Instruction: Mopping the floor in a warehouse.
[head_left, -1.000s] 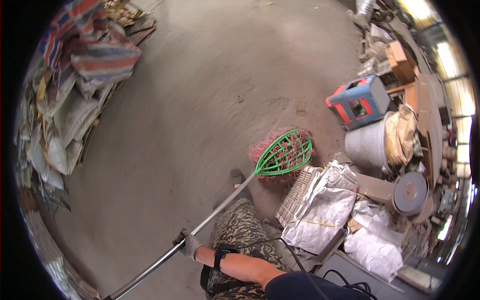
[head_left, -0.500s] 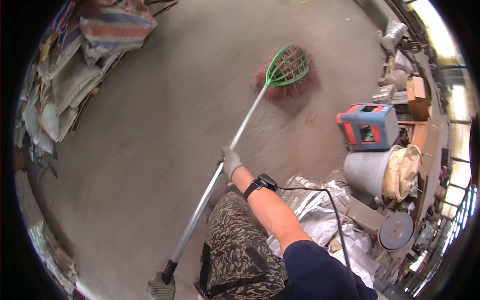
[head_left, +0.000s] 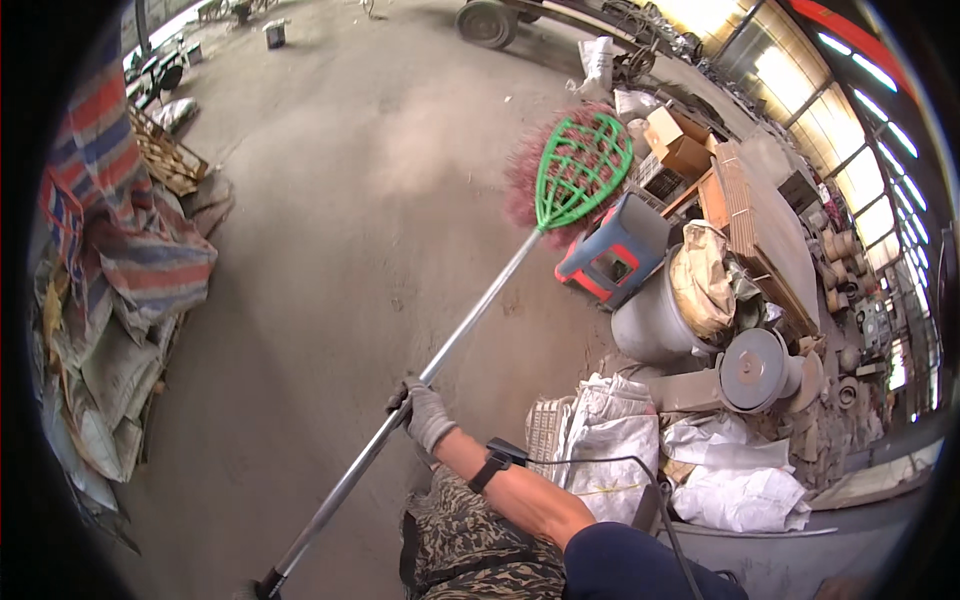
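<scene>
Dusty grey floor [head_left: 300, 330] spreads under us in a big, messy shed, with a striped tarp [head_left: 160, 265] at 9 o'clock and a cart wheel [head_left: 487, 22] at 12 o'clock. Our long broom [head_left: 481, 308] lies across our view from 7 o'clock up to 1 o'clock, and its head [head_left: 575, 175] is close to a blue and red case [head_left: 640, 235] near 2 o'clock; we can't tell if they touch. We think the broom is light, but its head is so far out that it may feel heavy at that end. Its metal pole should be stiff and a bit slippery, while the bristles [head_left: 525, 185] look springy and the plastic might crack from a hard bang. Good spots to hold are the middle of the pole and the black grip [head_left: 270, 583] at 7 o'clock. Our right hand [head_left: 425, 412], in a grey glove, is wrapped around the pole. Our left hand [head_left: 245, 592] barely shows by the black grip, so we can't tell how it holds. The pole is shiny silver, the head is a bright green leaf-shaped net, and the bristles are fluffy and dark pink.
</scene>
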